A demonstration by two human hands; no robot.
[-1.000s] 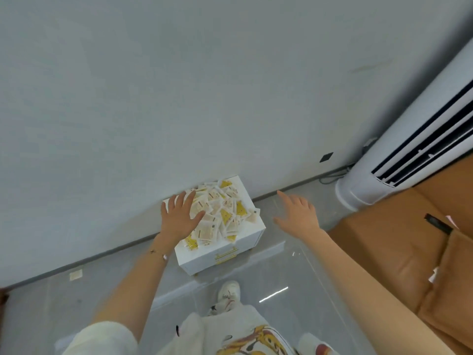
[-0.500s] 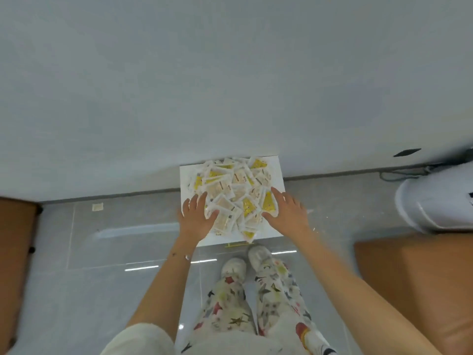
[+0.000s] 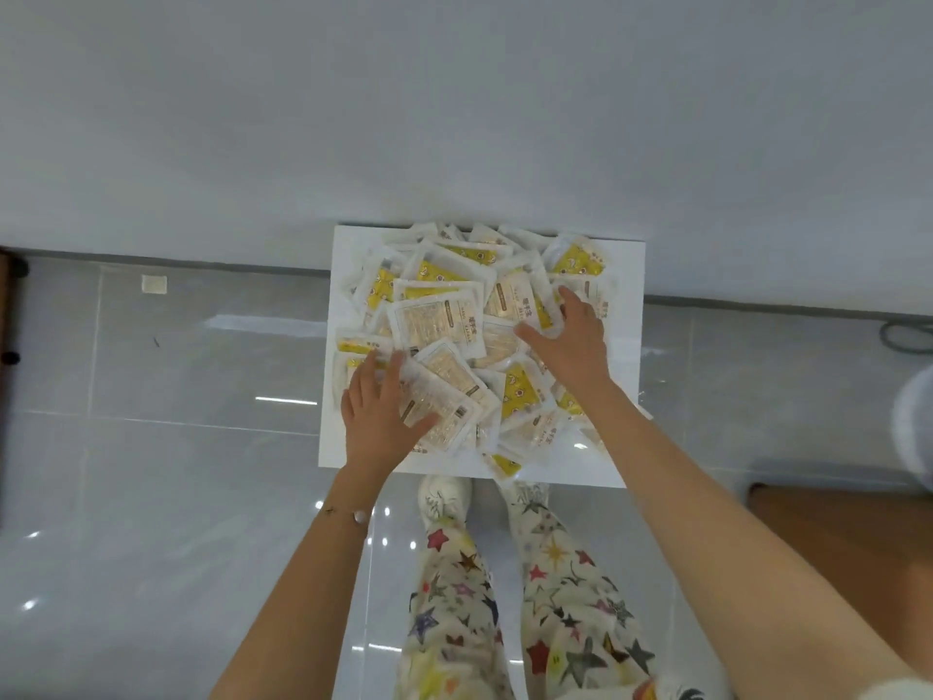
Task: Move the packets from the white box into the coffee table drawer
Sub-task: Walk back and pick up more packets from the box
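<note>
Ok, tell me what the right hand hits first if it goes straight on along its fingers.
The packets: the right hand points up-left over the heap on the white box, and its fingertips seem to touch a pale packet, though depth is unclear.

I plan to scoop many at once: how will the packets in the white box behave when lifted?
The packets look flat with glossy wrappers, so they will probably slide over each other and slip from a loose grip. They lie heaped loosely, some reaching the near edge of the white box, so a push may spill a few. Thin, so likely light.
</note>
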